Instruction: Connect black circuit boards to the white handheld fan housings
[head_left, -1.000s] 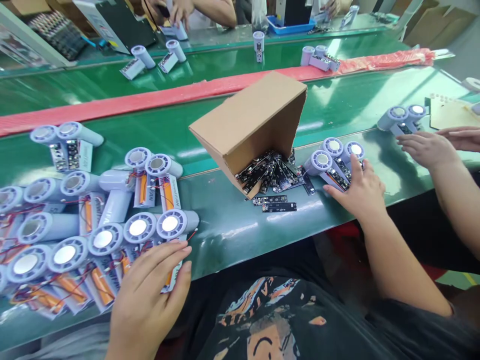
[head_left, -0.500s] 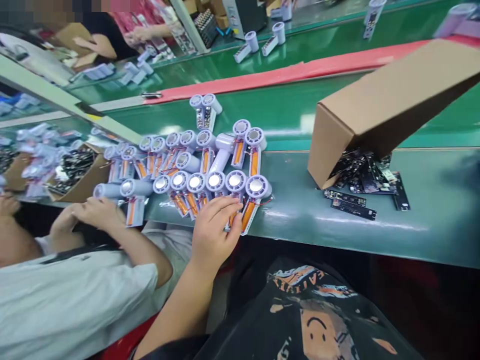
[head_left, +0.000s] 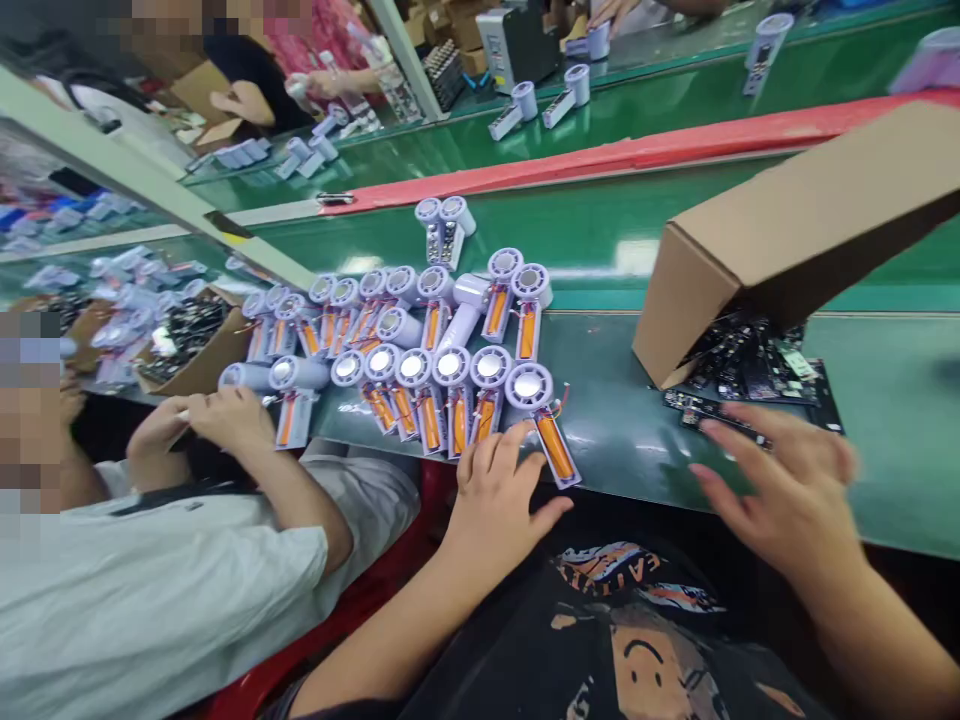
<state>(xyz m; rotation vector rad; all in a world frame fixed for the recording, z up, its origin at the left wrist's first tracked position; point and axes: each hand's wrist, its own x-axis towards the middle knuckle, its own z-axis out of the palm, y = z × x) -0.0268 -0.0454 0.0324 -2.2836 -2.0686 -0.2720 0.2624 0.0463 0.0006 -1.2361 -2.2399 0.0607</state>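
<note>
My left hand (head_left: 499, 495) rests at the table's near edge, fingers spread, touching the lower ends of pale blue fan units (head_left: 450, 385) with orange batteries, laid in rows. The nearest unit (head_left: 541, 420) lies just right of its fingers. My right hand (head_left: 784, 485) hovers open, fingers apart and slightly blurred, over black circuit boards (head_left: 739, 375) spilling from a tipped cardboard box (head_left: 795, 230). It holds nothing.
A person in a white shirt sits at my left, hands (head_left: 202, 420) together by a fan unit. A second box of boards (head_left: 191, 350) stands beyond them. Green conveyor belt (head_left: 600, 230) with a red strip (head_left: 600, 155) carries more units (head_left: 446, 225). Other people work at the far side.
My right hand has come into view over the circuit boards. My left hand slid back toward the table edge, off the units. The view shifted slightly.
</note>
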